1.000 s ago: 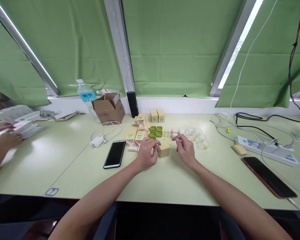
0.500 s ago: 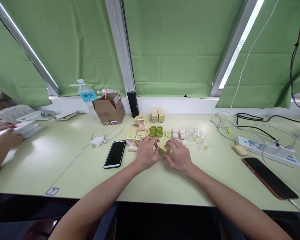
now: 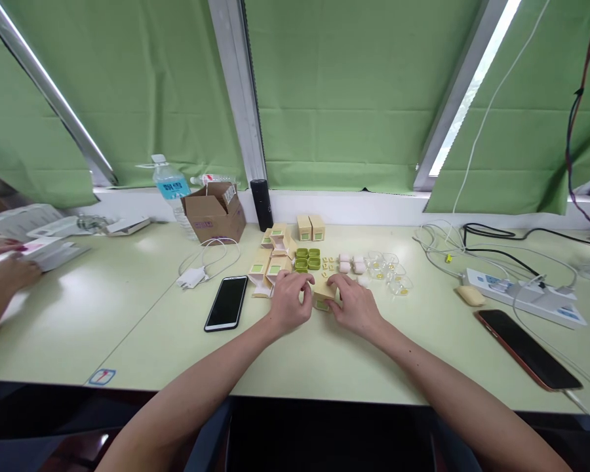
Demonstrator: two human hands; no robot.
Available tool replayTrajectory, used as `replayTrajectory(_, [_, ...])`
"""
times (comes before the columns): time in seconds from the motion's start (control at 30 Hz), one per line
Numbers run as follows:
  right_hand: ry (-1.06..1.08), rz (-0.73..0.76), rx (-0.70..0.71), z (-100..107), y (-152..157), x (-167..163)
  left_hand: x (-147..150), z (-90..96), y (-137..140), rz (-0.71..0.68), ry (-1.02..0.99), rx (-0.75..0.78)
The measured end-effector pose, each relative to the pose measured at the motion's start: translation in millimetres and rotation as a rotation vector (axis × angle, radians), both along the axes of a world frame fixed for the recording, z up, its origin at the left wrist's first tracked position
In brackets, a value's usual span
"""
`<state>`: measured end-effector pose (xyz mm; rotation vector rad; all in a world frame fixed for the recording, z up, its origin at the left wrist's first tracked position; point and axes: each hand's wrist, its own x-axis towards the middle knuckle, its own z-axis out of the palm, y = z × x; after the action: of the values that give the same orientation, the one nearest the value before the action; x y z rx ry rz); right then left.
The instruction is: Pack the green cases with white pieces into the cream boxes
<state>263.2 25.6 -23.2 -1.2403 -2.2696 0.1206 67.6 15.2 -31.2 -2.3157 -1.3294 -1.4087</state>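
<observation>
One small box (image 3: 323, 290): sits between left hand (image 3: 291, 301), curled alongside, grip unclear, and right hand (image 3: 354, 305), which pinches it

Right grip (image 3: 356, 305) on box (image 3: 324, 290), left grip (image 3: 291, 301) beside

Small box (image 3: 323, 292) partly behind right fingers (image 3: 341, 282)

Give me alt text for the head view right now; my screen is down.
A person's right hand grips a small tan cardboard box at a pale green table; the left hand is close beside it. Beyond sit olive-green square containers, pinkish-white rounded blocks and clear plastic pieces; a black-screened phone with white edges lies to the left.
</observation>
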Motion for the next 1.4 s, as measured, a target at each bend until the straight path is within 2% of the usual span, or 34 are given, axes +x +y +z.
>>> replayTrajectory(0.1, [0.027, 0.051, -0.090, 5, 4, 0, -1, 1.3, 1, 0.007, -0.029, 0.027])
replayTrajectory(0.2, [0.107, 0.099, -0.111, 21, 24, 5, -2, 2.6, 1, 0.017, -0.050, 0.030])
replayTrajectory(0.3, [0.187, 0.004, -0.101, 47, 71, 14, -2, 2.6, 1, 0.012, -0.055, 0.030])
replayTrajectory(0.4, [0.130, -0.084, -0.105, 67, 136, 24, -1, 2.1, 1, 0.001, -0.062, 0.037])
replayTrajectory(0.5, [0.081, -0.136, -0.126, 66, 192, 26, 0, 1.9, 0, -0.004, -0.048, 0.038])
replayTrajectory(0.6, [0.054, -0.161, -0.158, 47, 224, 20, 1, 1.9, -2, -0.011, -0.026, 0.025])
replayTrajectory(0.73, [0.020, -0.163, -0.173, 22, 238, 9, 1, 1.1, -4, -0.009, -0.017, -0.001])
replayTrajectory(0.93, [-0.022, -0.227, -0.195, 6, 233, 9, 3, 2.0, -5, -0.032, -0.007, 0.010])
replayTrajectory(1.1, [-0.045, -0.182, -0.264, -2, 231, 10, 6, 4.1, -6, -0.029, -0.001, 0.008])
replayTrajectory(1.4, [0.059, -0.181, -0.349, 1, 259, -19, 5, 3.5, -5, -0.033, 0.002, 0.027])
